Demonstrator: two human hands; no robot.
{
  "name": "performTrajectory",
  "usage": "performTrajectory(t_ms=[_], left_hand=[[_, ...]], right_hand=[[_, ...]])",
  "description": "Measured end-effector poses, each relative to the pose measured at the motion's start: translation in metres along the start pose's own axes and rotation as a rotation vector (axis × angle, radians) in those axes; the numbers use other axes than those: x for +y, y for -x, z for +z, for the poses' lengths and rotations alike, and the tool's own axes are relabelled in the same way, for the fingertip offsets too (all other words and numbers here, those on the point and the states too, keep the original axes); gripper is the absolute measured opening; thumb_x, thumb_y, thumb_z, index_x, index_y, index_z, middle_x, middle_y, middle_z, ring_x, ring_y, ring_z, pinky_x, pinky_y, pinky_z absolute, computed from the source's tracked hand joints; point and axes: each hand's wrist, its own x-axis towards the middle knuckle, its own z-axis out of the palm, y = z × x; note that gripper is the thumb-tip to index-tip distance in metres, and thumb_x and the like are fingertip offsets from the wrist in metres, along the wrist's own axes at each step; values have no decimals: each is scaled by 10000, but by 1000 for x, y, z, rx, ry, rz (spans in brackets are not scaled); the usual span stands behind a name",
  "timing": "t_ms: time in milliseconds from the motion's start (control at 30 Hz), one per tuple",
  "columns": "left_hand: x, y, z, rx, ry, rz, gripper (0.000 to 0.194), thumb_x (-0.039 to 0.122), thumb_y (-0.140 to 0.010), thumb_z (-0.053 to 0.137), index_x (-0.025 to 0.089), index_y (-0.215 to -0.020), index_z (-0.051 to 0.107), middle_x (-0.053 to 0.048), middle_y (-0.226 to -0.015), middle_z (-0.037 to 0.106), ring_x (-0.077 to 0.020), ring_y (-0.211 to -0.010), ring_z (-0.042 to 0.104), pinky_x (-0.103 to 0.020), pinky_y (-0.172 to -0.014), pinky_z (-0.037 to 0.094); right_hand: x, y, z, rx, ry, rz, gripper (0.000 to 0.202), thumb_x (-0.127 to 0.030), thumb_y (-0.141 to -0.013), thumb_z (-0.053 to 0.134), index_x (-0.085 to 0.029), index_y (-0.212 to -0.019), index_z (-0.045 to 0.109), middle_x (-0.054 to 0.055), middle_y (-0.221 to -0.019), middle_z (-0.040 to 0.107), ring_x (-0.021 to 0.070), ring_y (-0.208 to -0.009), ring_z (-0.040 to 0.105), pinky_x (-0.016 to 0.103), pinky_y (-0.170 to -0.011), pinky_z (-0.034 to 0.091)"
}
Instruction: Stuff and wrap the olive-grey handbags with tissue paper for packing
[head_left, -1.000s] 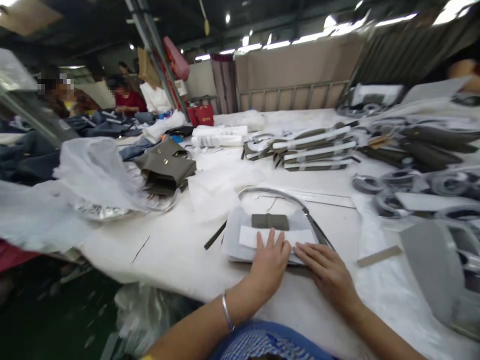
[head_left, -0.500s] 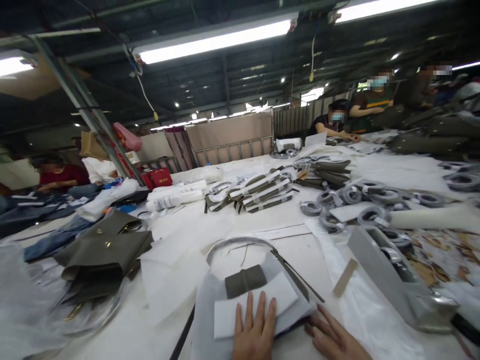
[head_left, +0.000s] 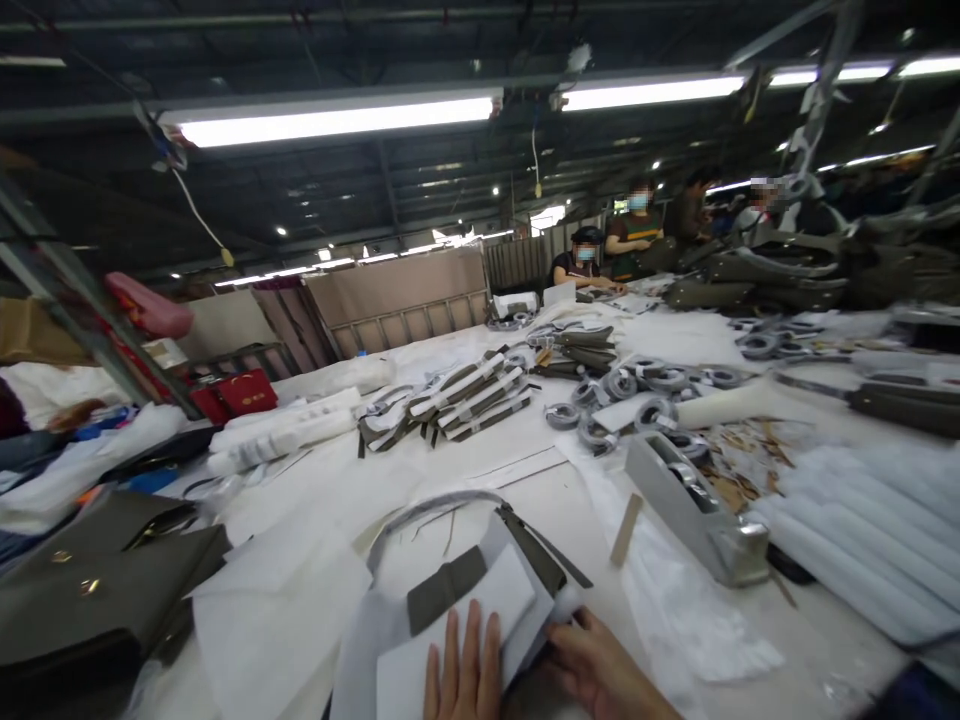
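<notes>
My left hand (head_left: 465, 670) lies on a white foam sheet (head_left: 405, 660) with its fingers stretched out. Under the sheet is an olive bag wrapped in pale translucent material, and its olive strap piece (head_left: 448, 590) shows above the sheet. A wrapped handle (head_left: 435, 508) arches behind it. At the bag's right edge, my right hand (head_left: 600, 665) pinches the pale wrapping (head_left: 566, 603) between thumb and fingers. An olive strap (head_left: 532, 550) runs along that side.
A grey tape dispenser (head_left: 697, 510) stands to the right, near foam rolls (head_left: 862, 530). Olive bags (head_left: 112, 570) lie at the left. Beyond are wrapped straps (head_left: 457, 400), grey coils (head_left: 619, 385) and people (head_left: 585, 262) at the table.
The view has swung right. My right hand has closed on the wrapping at the bag's right edge and lifted it a little. My left hand stays flat on the foam sheet.
</notes>
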Motion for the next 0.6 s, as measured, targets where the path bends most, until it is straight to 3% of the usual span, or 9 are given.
performTrajectory(t_ms=[167,267,367,433,500,600], left_hand=[[-3,-15,-38,-134,118,-40,757,218,-920,504,239,-1571,116,-99,-1500,467,-313,-1400,413,-509,-1051,450],[-6,-23,-48,-160,157,-29,745,191,-937,500,234,-1571,112,-113,-1503,464,-312,-1396,419,-493,-1066,446],[-10,-27,-52,-185,198,-52,741,187,-944,498,244,-1571,108,-107,-1514,450,-314,-1405,404,-498,-1081,440],[-12,-28,-54,-190,213,-77,739,181,-946,496,255,-1571,109,-100,-1517,448,-309,-1412,394,-502,-1093,432],[-15,-31,-57,-186,227,-90,741,183,-947,498,260,-1571,106,-97,-1514,453,-302,-1411,397,-500,-1100,429],[-18,-34,-61,-183,252,-114,754,185,-942,511,263,-1571,104,-92,-1518,448,-297,-1407,405,-497,-1108,428]], right_hand=[[-6,12,21,-34,-16,-92,431,-335,-743,790,-192,-1096,588,77,-1113,712,248,-1073,664,402,-972,504],[-11,14,16,-57,100,-114,475,-379,-787,758,-201,-1177,555,74,-1115,707,239,-1062,666,402,-948,523],[-27,13,-14,-155,520,-179,405,-415,-873,661,-206,-1210,579,73,-1066,720,236,-983,694,411,-888,556],[-43,13,-47,-161,978,-399,282,-365,-916,608,-203,-1143,647,82,-1073,724,242,-996,689,424,-925,539],[-58,14,-83,-24,1428,-692,224,-281,-922,599,-205,-1117,676,97,-1129,712,260,-1061,658,446,-968,509],[-72,13,-125,136,1849,-861,294,-259,-864,686,-201,-1151,671,112,-1144,699,279,-1080,624,442,-925,518]])
